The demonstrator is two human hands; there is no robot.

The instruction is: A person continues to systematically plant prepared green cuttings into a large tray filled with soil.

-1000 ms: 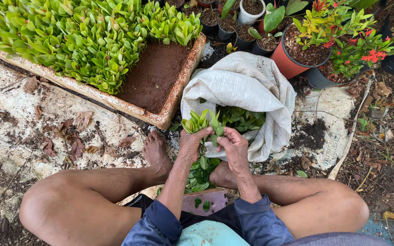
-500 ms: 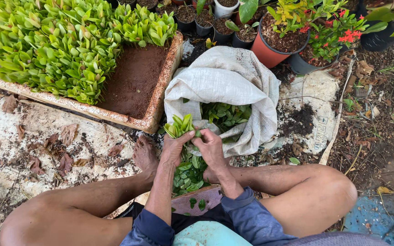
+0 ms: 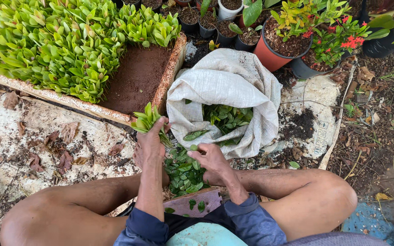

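Glossy green cuttings (image 3: 147,122) fan from the left hand (image 3: 150,145), fingers closed around their stems, beside the crumbly soil tray (image 3: 138,78). Right hand (image 3: 210,158) pinches a leaf over the loose leaf pile (image 3: 184,173), near the coarse woven sack (image 3: 226,86).

One package is present: a white woven sack (image 3: 226,91), mouth rolled open, lying on the ground between the planting tray and the potted plants. A flattened white sheet with dark printed markings (image 3: 318,132) lies just right of it.
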